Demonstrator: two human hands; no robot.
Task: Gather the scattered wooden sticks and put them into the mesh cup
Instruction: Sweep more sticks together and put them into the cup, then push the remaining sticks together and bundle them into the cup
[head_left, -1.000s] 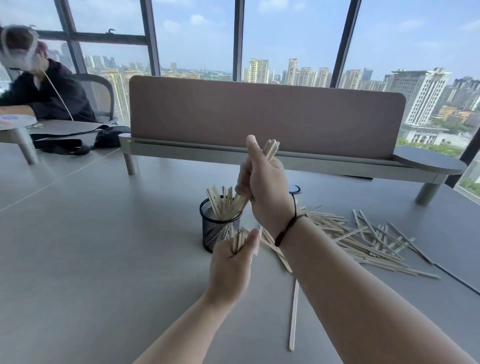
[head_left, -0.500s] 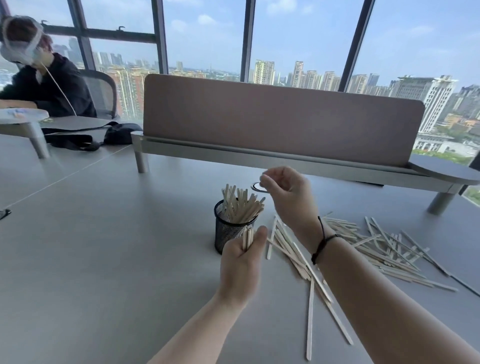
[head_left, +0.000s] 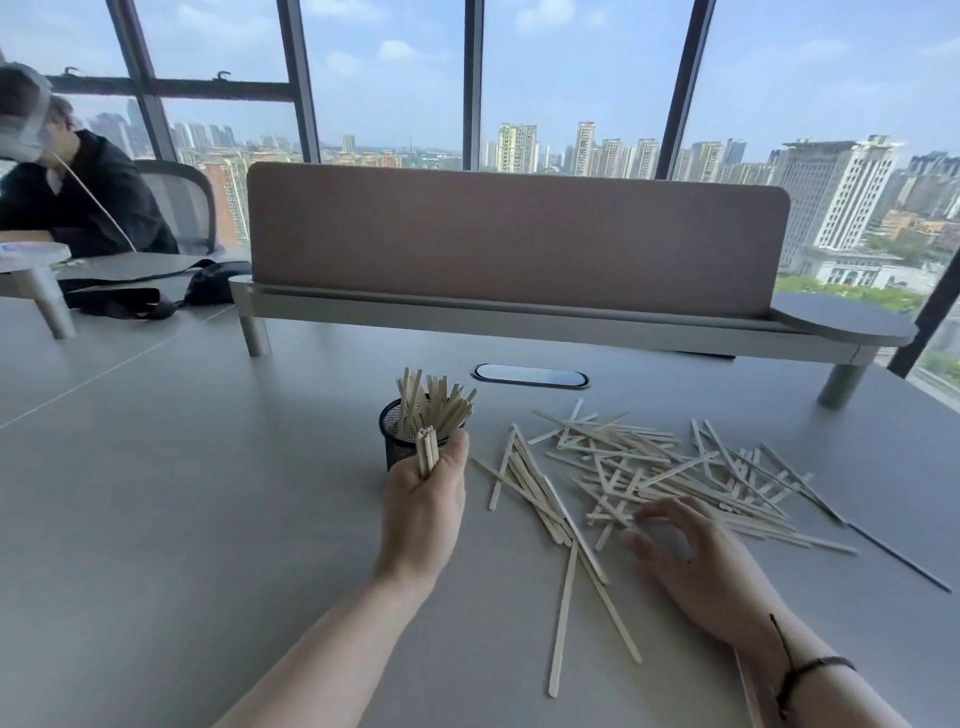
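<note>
A black mesh cup (head_left: 397, 441) stands on the grey table, packed with upright wooden sticks (head_left: 434, 402). Just in front of the cup, my left hand (head_left: 423, 506) grips a small bundle of sticks (head_left: 426, 452) that point upward. To the right, a loose pile of scattered sticks (head_left: 649, 467) spreads over the table, with a few long ones (head_left: 563, 618) lying nearer to me. My right hand (head_left: 691, 561) is down at the near edge of the pile, fingers spread and curled over the sticks, holding nothing that I can see.
A brown divider panel (head_left: 514, 234) on a raised shelf crosses the back of the table, with an oval cable port (head_left: 530, 375) in front of it. A person in black (head_left: 78, 197) sits at the far left, beside a black bag (head_left: 156, 296).
My right hand dropped its sticks into the cup, then moved down and right to the scattered pile. My left hand has kept its bundle beside the cup.
</note>
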